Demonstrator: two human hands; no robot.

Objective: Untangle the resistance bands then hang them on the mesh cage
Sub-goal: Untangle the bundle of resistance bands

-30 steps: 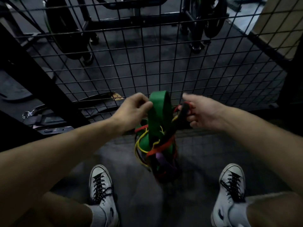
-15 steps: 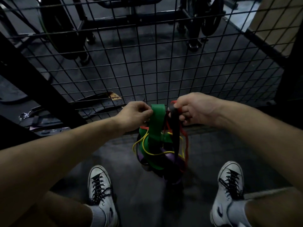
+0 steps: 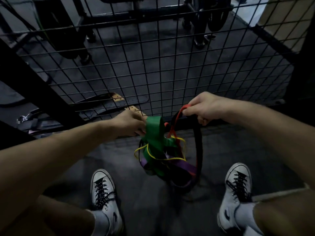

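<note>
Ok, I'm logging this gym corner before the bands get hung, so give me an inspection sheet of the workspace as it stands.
Surface: dark floor, bare between the white shoes.
Job's things: green band, red band, black band, yellow band and purple band tangled, off the floor; mesh cage bare.
Clutter: perforated belts behind the mesh.
Grippers: left hand pinches green; right hand grips red and black.
Cables: nothing seen.
Surroundings: dark gym rack beyond.
</note>
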